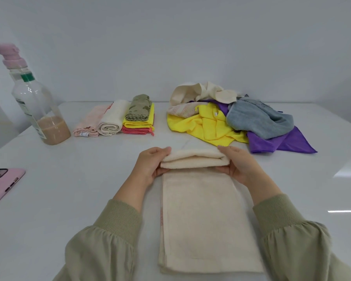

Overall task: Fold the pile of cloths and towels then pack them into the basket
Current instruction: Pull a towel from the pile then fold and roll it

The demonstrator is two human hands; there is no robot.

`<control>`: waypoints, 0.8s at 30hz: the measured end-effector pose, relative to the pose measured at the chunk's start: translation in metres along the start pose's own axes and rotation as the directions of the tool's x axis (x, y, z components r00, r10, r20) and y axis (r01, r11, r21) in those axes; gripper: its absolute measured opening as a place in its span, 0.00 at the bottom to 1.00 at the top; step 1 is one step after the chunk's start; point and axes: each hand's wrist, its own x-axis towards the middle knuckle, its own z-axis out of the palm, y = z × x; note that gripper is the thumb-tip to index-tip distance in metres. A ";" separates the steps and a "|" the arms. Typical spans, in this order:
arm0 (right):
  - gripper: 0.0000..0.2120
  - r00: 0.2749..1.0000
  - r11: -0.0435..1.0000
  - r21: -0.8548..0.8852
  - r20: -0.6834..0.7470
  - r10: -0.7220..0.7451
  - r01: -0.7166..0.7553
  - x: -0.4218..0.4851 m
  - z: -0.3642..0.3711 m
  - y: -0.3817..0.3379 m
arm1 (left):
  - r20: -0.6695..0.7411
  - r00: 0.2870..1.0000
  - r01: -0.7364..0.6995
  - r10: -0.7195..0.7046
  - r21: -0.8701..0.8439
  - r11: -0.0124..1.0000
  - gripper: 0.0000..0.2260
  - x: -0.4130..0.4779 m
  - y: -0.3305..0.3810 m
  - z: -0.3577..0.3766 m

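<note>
A long cream towel (207,220) lies lengthwise on the white table (69,199) in front of me, its far end rolled over on itself. My left hand (150,165) grips the left end of that roll, fingers over the top and thumb underneath. At the roll's right end my right hand (239,165) holds it the same way. An unfolded pile (231,118) of yellow, purple, grey and cream cloths sits at the back right. Folded cloths (118,118) in pink, cream, yellow, coral and green stand in a row at the back centre. No basket is in view.
A clear bottle (39,102) with a pink cap and brown liquid stands at the back left. A phone in a pink case (2,185) lies at the left edge. A plain wall rises behind the table.
</note>
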 end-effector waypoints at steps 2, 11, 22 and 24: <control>0.09 0.998 0.999 -0.006 0.047 -0.040 0.041 -0.002 0.000 0.004 | 0.033 0.999 -0.022 0.022 0.012 1.000 0.08 -0.003 -0.003 -0.001; 0.14 0.904 0.706 -0.659 -0.091 -0.417 0.259 -0.001 -0.004 0.013 | 0.041 0.974 -0.226 0.225 0.327 0.918 0.16 -0.008 -0.010 -0.006; 0.27 0.961 0.287 -0.950 0.044 -0.274 0.125 0.008 -0.009 0.009 | 0.113 0.950 -0.247 0.293 0.845 0.474 0.26 0.001 -0.015 -0.011; 0.27 0.971 0.265 -0.956 0.064 -0.229 0.126 0.007 -0.010 0.006 | 0.136 0.957 -0.238 0.258 0.876 0.420 0.20 0.003 -0.012 -0.014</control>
